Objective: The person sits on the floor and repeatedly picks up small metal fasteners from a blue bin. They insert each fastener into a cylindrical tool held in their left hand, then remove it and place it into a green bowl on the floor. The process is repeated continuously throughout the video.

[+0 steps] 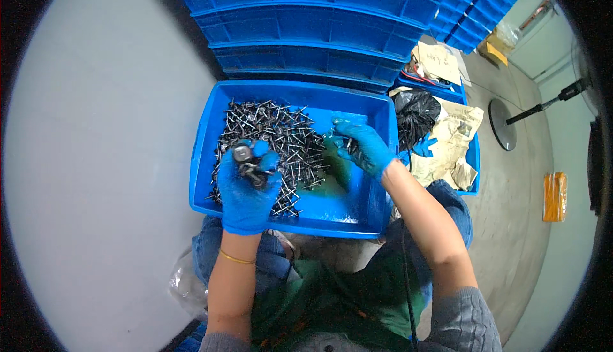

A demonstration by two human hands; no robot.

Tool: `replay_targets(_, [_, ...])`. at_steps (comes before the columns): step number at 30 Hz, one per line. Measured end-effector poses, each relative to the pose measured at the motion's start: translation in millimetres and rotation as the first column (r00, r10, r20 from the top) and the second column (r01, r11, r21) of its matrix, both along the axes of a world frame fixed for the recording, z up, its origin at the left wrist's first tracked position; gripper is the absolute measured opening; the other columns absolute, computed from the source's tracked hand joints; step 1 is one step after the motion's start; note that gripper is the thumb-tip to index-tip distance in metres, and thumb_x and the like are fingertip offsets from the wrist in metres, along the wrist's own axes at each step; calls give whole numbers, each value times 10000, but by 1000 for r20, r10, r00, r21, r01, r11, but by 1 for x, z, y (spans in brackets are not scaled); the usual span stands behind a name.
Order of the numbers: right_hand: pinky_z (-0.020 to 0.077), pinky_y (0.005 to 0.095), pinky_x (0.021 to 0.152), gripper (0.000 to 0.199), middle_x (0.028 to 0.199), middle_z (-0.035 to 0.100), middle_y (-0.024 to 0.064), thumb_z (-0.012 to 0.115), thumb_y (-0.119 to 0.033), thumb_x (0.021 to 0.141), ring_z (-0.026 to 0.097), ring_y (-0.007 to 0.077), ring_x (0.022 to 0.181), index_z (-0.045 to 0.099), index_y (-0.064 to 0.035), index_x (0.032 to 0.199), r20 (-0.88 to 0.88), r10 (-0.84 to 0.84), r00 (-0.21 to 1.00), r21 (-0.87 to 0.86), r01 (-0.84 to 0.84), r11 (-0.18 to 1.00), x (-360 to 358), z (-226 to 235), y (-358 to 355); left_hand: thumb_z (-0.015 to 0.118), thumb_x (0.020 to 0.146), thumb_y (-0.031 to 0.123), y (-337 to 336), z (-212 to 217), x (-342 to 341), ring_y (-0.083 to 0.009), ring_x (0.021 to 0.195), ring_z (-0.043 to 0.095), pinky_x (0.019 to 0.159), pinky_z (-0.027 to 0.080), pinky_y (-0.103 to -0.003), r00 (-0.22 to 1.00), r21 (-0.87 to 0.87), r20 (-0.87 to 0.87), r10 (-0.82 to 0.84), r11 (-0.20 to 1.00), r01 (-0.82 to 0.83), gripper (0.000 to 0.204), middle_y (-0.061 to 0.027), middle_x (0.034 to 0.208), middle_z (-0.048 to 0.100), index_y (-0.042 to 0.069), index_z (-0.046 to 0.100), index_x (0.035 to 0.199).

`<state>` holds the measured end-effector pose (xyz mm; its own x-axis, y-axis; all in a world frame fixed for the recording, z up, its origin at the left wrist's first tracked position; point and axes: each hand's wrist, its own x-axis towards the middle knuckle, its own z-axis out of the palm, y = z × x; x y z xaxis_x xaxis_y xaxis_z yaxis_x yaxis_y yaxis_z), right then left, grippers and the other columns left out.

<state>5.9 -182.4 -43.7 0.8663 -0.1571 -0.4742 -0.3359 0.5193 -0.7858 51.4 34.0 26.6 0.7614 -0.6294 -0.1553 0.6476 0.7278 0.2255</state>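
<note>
A shallow blue plastic bin (300,225) stands in front of me, with a heap of dark metal parts with shiny pin-like stems (274,125) spread over its left and middle. Above the heap's near left side, my left hand (246,208), in a blue glove, is turned palm up. Its fingers curl round several dark metal parts (255,174), one with a round shiny head. My right hand (370,151), also gloved in blue, is over the bin's right side. Its bent fingers hold one or more small dark metal parts (349,146), partly hidden. Greenish liquid (338,172) wets the bin floor below it.
Stacked blue crates (313,26) rise directly behind the bin. At the right stands another blue crate (472,160) with a black plastic bag (416,115) and brown paper (450,138). A pale wall (108,160) closes the left. A round-based stand (503,125) is farther right.
</note>
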Motion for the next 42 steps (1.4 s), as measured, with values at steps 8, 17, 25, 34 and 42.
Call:
replay_targets(8, [447, 392, 707, 242, 876, 573, 185, 489, -250, 740, 555, 337, 815, 614, -68, 840, -268, 48, 962, -945, -273, 183, 102, -83, 13, 412, 813, 299, 21, 1, 13, -162, 670, 433, 449, 333, -212, 991, -5, 3, 133, 991, -133, 198, -64, 890, 473, 124, 495, 851])
replay_targets(17, [458, 400, 619, 212, 774, 592, 155, 513, -214, 736, 574, 312, 684, 589, -47, 843, -330, 208, 921, -932, -283, -225, 125, -97, 10, 501, 740, -21, 21, -12, 10, -158, 794, 528, 558, 475, -237, 947, 219, 272, 170, 947, -233, 387, -103, 1015, 509, 74, 426, 1108])
replay_targets(25, [427, 232, 476, 222, 734, 576, 61, 502, -255, 797, 479, 90, 547, 553, -72, 913, 55, 91, 994, -50, -88, 995, 11, 20, 13, 546, 769, 126, -9, -17, 1, -124, 546, 482, 386, 361, -188, 976, 135, -206, -67, 986, 96, 210, -55, 766, 555, 99, 548, 977])
replay_targets(34, [403, 189, 410, 240, 738, 538, 86, 491, -253, 800, 462, 98, 501, 493, -50, 929, 191, -35, 981, 650, -99, 753, -55, 42, 34, 523, 778, 103, -44, -18, -44, -113, 503, 497, 357, 342, -195, 974, 484, 33, -225, 856, 181, 198, -45, 742, 547, 63, 529, 972])
replay_targets(42, [482, 230, 478, 263, 798, 578, 118, 489, -255, 802, 564, 149, 593, 498, -20, 920, 200, -21, 979, 667, -120, 735, -56, 31, 31, 489, 799, 143, -38, -14, -40, -87, 595, 478, 455, 383, -196, 938, 597, 162, -305, 788, 153, 208, -25, 787, 523, 72, 493, 994])
